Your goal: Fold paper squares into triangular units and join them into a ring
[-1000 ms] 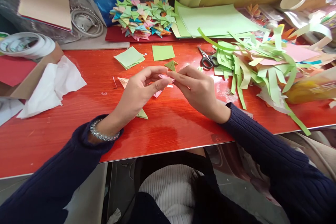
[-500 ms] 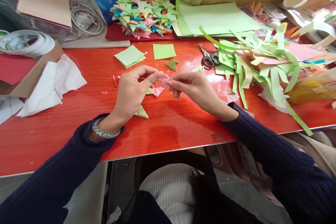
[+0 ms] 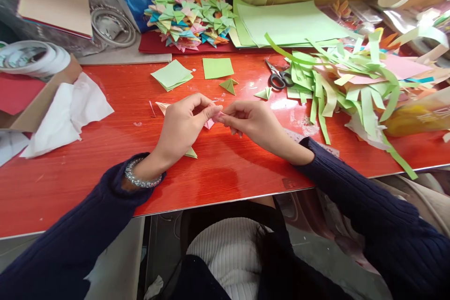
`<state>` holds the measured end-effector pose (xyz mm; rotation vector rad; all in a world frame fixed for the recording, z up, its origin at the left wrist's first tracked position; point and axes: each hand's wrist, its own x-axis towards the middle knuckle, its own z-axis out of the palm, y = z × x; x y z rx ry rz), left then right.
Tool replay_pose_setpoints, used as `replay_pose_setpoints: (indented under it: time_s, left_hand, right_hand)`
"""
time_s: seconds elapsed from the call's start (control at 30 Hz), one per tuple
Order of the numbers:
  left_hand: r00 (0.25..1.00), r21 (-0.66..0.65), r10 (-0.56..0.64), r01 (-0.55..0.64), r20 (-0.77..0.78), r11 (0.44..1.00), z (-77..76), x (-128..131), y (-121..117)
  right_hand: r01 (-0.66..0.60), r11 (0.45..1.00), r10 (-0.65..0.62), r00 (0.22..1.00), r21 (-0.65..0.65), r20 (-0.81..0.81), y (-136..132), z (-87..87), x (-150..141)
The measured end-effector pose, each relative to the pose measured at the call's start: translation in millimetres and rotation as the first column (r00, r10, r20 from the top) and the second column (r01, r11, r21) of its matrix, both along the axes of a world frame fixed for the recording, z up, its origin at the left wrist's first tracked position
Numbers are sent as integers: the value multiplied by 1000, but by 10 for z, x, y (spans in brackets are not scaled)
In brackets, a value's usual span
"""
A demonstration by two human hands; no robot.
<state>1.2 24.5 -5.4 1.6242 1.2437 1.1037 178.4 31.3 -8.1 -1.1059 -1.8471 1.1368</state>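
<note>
Over the middle of the red table [image 3: 225,168], my left hand [image 3: 183,124] and my right hand [image 3: 251,119] meet fingertip to fingertip. Both pinch a small folded pink paper piece [image 3: 215,116], mostly hidden between the fingers. Another pink folded piece [image 3: 209,124] lies on the table just under them. A green folded triangle [image 3: 191,153] sticks out from below my left hand. Two more green triangles [image 3: 228,85] lie beyond the hands.
Green paper squares [image 3: 171,75] and scissors [image 3: 277,76] lie further back. A heap of folded coloured pieces [image 3: 191,21] sits at the rear. Cut green strips [image 3: 337,89] pile up on the right. White tissue [image 3: 66,115] and tape rolls [image 3: 31,56] are at the left.
The hands have drawn closer together and lowered toward the table, closing tighter on the pink piece, so less of it shows than before.
</note>
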Motion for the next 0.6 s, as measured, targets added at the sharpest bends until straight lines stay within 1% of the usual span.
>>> replay_pose_setpoints:
  time_s: [0.13, 0.23, 0.4, 0.5, 0.6]
  left_hand:
    - [1000, 14, -10, 11, -5, 1000, -20, -3, -2]
    - [1000, 16, -15, 15, -17, 1000, -20, -1, 9]
    - [999, -49, -45, 46, 17, 998, -24, -2, 39]
    - [999, -41, -50, 50, 3, 998, -29, 1, 37]
    - [1000, -34, -22, 22, 7, 999, -33, 9, 21]
  right_hand:
    - [-47, 991, 39, 997, -125, -67, 30, -9, -14]
    - [-53, 983, 36, 995, -174, -98, 42, 7, -20]
    - [-35, 987, 5, 981, -156, -193, 37, 16, -13]
    - [-43, 990, 12, 975, -137, -221, 31, 9, -9]
    - [-59, 989, 28, 974, -133, -226, 29, 4, -12]
